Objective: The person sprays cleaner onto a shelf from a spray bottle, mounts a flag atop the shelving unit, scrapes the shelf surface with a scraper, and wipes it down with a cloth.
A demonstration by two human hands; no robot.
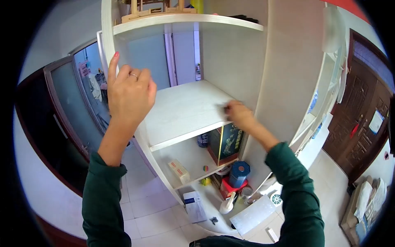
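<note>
My left hand (pixel 131 90) is up at the left upright (pixel 108 33) of a white shelf unit. Its little finger sticks up, and the other fingers bend over the upright, their tips hidden. Above the right side of the white middle shelf board (pixel 185 103), near its front edge, is my right hand (pixel 240 115). Its fingers are closed and smeared by motion, with a small dark thing at their tips that I cannot make out.
Below stand a dark green box (pixel 231 142), a cream packet (pixel 179 171), a blue tin (pixel 239 173), a white bottle (pixel 226 206) and a white box (pixel 194 206). A wooden model (pixel 160 11) sits on the upper shelf. A brown door (pixel 358 111) is at right.
</note>
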